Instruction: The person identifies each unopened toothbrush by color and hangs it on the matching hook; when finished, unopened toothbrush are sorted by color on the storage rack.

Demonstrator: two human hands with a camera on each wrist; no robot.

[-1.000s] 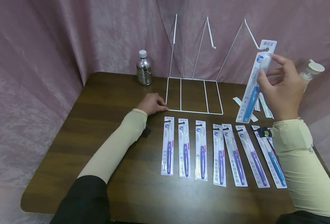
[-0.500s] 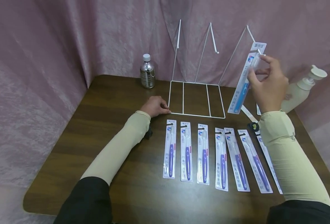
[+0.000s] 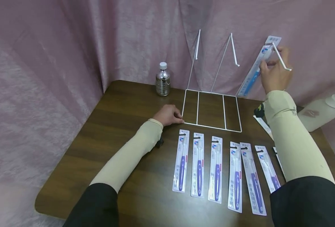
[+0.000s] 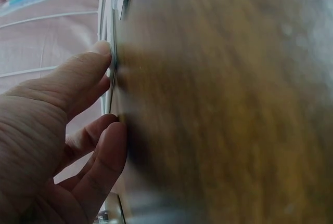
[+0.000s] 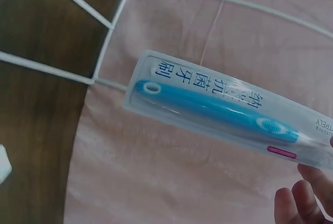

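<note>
Brown wood-grain table [image 3: 127, 132], backed on its far and left edges by pink curtain [image 3: 56, 56]. White wire rack [image 3: 211, 108] set near the far edge, a flat three-bay base on the wood and three long prongs rising from it. Cream pump bottle [image 3: 320, 108] leaning at the right edge. Silver bottle with a white cap [image 3: 162, 80] upright near the far edge, just left of the rack. Row of purple toothbrush packs [image 3: 217, 168] laid side by side along the near edge, in front of the rack's base, heads toward the rack.

Left hand [image 3: 168, 115] resting on the table at the front left corner of the rack's base, fingers loosely curled and touching the wire; in the left wrist view, thumb and fingertips [image 4: 112, 135] pressed against the thin white frame, not wrapped round it.

Right hand [image 3: 275, 74] raised above the far right corner, beside the right-hand prong, pinching the top end of the blue toothbrush pack [image 3: 255, 71] between thumb and fingers. Pack: long, narrow, clear blister on white card, slanting down to the left from the hand, its lower end hanging off the table in front of the curtain. From the right wrist view, bright blue handle [image 5: 208, 107] with a hole at its end, blue Chinese characters printed alongside, a small pink strip near the head end, pale bristled head hidden by the fingers.
</note>
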